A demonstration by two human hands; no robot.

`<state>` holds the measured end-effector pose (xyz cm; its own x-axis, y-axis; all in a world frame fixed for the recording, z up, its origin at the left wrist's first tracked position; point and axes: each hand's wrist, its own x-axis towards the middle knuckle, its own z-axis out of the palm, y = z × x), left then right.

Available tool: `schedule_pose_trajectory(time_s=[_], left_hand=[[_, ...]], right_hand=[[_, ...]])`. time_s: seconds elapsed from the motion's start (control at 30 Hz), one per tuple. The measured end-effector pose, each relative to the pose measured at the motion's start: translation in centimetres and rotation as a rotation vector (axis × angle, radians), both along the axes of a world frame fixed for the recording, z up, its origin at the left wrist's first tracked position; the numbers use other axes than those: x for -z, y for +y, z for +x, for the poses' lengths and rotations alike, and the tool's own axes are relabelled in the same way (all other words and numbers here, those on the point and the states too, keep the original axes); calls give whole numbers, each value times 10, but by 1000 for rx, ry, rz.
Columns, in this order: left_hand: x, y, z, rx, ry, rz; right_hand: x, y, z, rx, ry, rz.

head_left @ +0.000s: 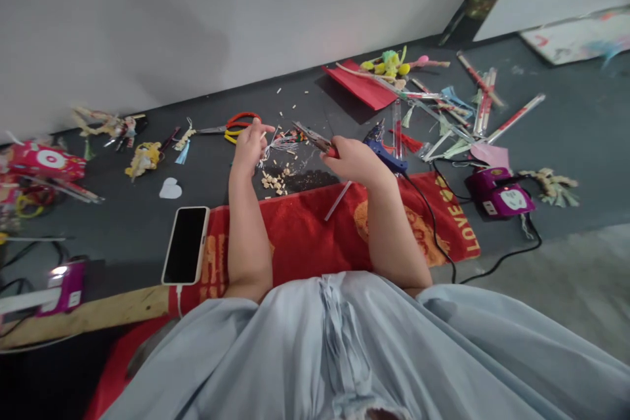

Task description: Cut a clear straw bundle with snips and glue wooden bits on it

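Note:
My right hand [355, 161] is wrapped round the red handles of a pair of pliers [315, 136], whose metal jaws point left and away from me. Across from the jaws, my left hand [250, 146] is closed with the index finger reaching out. A small pale bit seems pinched in it, too small to name. Below and between the hands lies a scatter of short cut wooden pieces [276, 180]. Just beyond them sits a bundle of thin white and coloured strings [288, 140]. Scissors [231, 128] with red and yellow handles lie behind my left hand.
A blue glue gun [385, 147] rests right of my right hand, its cable trailing towards me. A red towel [315, 236] and a phone [186, 246] lie in front. Wrapped sticks [485, 102], red paper [361, 85] and purple boxes [499, 191] stand about. A wall [246, 13] bounds the back.

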<state>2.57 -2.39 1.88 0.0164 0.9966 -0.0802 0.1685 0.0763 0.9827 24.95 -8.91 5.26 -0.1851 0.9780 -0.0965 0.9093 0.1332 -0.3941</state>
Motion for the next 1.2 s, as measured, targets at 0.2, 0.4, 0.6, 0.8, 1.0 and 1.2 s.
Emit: schedule_pose_trajectory(time_s=[0.2, 0.4, 0.6, 0.8, 1.0, 1.2], left_hand=[[12, 2, 0, 42, -264, -67], [16, 0, -3, 150, -335, -89], [23, -1, 0, 202, -295, -155], [27, -1, 2, 275, -280, -199], [28, -2, 4, 341, -278, -206], [29, -3, 7, 370, -315, -215]], right_hand=[[5, 25, -20, 5, 61, 16], [26, 43, -45, 101, 214, 100], [54, 51, -64, 155, 376, 98], [62, 50, -67, 153, 396, 106], [66, 49, -65, 113, 346, 140], [68, 47, -62, 49, 333, 197]])
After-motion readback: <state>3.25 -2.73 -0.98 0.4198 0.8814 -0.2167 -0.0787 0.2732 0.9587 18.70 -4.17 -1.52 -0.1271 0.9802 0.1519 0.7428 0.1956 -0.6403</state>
